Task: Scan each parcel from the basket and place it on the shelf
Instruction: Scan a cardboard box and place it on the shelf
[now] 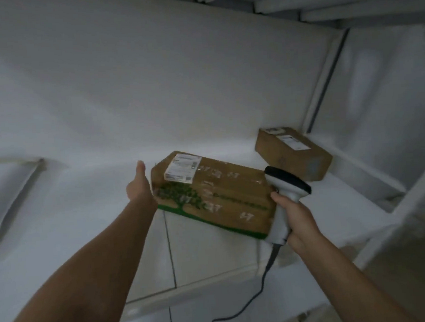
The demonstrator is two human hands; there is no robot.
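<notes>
Cardboard, brown and taped, makes up the parcel [224, 200] lying flat on the white shelf [84, 207], near its front edge and roughly mid-scene. A white label [183, 168] sits at the parcel's far left corner, with a green tree print [181, 195] just nearer along the left end. The left hand [139, 188] rests against that left end, thumb straight and raised clear of the box. Its fingers are hidden behind the hand, so whether they hook the cardboard cannot be told. The right hand [300, 220] is wrapped round the grip of a pale grey scanner [287, 188], whose dark head points left and away over the parcel's right end. The scanner body overlaps the parcel's near right corner in view, and contact between them cannot be confirmed. A dark cable [262, 283] trails from the base of the grip down towards the near edge of the scene. A second, smaller cardboard box [294, 155], bearing its own labels, sits further back to the right in the shelf corner, apart from the first. The whole view is motion-blurred, and the print on the labels is unreadable.
</notes>
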